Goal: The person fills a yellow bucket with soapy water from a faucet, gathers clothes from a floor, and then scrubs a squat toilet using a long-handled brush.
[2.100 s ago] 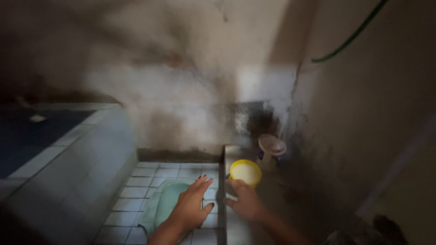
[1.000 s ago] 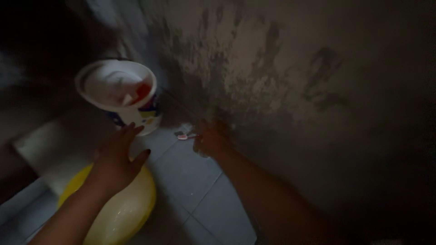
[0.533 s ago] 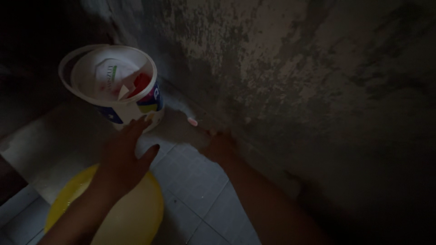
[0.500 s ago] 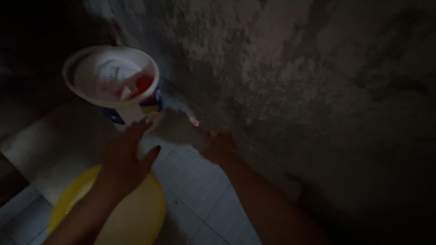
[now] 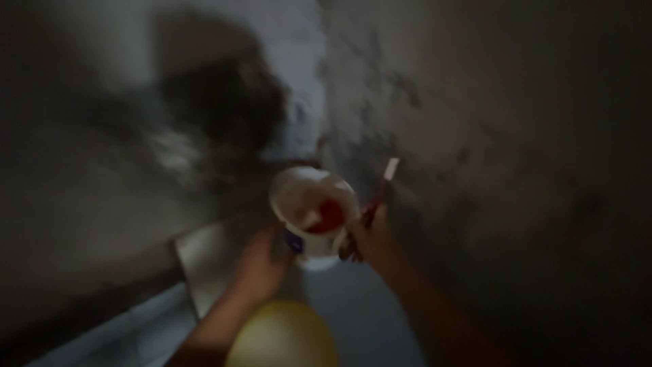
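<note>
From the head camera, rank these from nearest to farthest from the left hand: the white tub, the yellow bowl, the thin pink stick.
1. White tub: touching the left hand, just right of it.
2. Yellow bowl: below it, by the forearm.
3. Thin pink stick: beyond the tub, in the right hand.

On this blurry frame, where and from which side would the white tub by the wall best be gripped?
Probably round its side wall below the rim, from the left, where the left hand already meets the white tub. It stands upright and open-topped, and the stained wall and right hand crowd its right side.
</note>
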